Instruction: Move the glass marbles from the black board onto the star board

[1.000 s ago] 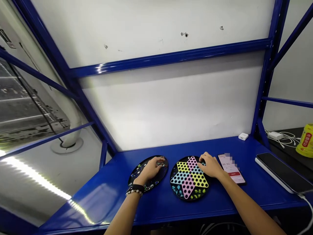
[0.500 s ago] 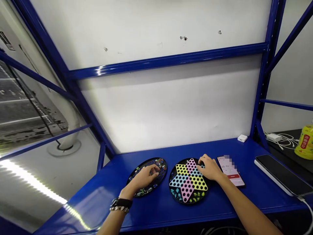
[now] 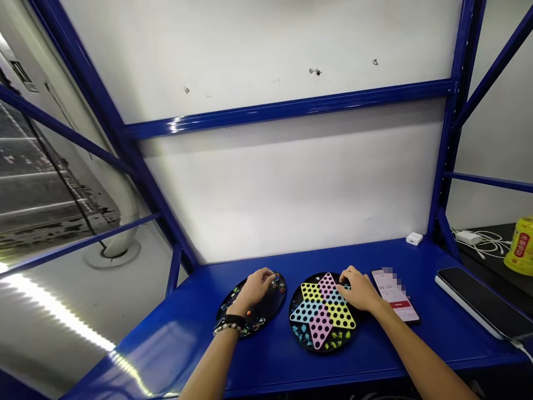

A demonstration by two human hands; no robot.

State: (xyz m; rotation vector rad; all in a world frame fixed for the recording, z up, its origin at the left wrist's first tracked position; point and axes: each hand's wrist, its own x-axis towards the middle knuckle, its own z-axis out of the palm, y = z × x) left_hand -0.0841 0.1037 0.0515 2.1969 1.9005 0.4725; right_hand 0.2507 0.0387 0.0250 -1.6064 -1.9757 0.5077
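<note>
1. Right now, my left hand (image 3: 254, 290) is over a round black tray (image 3: 270, 309), its fingers curled down among the glass marbles (image 3: 275, 284) by the tray's right rim. The hand is narrowly cupped, and I cannot tell whether it holds a marble. A black band and a beaded bracelet (image 3: 228, 328) sit on that wrist.
2. My right hand (image 3: 360, 290) rests on the upper right of a Chinese checkers board (image 3: 320, 328), its fingers bent down. I cannot tell whether they hold anything.
3. The board, with its pink, yellow and blue star, lies just right of the tray. Both sit near the middle of the bench (image 3: 166, 339), towards its front edge. Teal and green marbles (image 3: 300, 333) fill the board's lower points.
4. A smartphone (image 3: 393, 294) showing a timer lies just beside my right hand.
5. Farther right, a black tablet (image 3: 478, 294) lies near the bench's right end. A small white box (image 3: 414, 239) sits at the back edge, and white cables (image 3: 478, 240) and a yellow can (image 3: 523, 247) lie on a dark shelf (image 3: 491, 261) beyond.
</note>
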